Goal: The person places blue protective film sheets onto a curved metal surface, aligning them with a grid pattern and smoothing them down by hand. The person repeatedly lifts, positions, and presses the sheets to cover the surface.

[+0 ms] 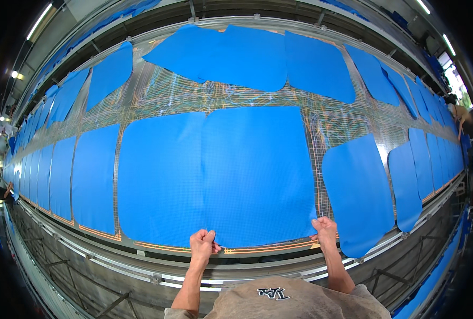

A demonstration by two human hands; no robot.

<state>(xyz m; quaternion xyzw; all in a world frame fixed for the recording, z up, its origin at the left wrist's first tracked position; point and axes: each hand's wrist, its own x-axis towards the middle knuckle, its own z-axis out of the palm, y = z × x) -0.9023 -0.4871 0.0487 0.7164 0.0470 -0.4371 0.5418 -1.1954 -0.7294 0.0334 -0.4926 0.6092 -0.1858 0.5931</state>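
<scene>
A large blue fabric panel (258, 178) lies flat on the long table in front of me, with one rounded far corner. My left hand (202, 244) is closed in a pinch at its near left corner. At the near right corner, my right hand (326, 229) also pinches the edge between thumb and curled fingers. A second blue panel (161, 181) lies directly on the left, its edge meeting the first one along a thin seam line. The table surface (178, 87) carries dense coloured marking lines, with orange lines along the near edge.
On the right lies a loose blue panel (360, 194) whose near end hangs over the table rail (279, 268). Overlapping blue pieces (236, 56) lie along the far side. More panels (93, 181) run leftward. Another person (462, 118) stands at the far right, and one (2, 187) at the left.
</scene>
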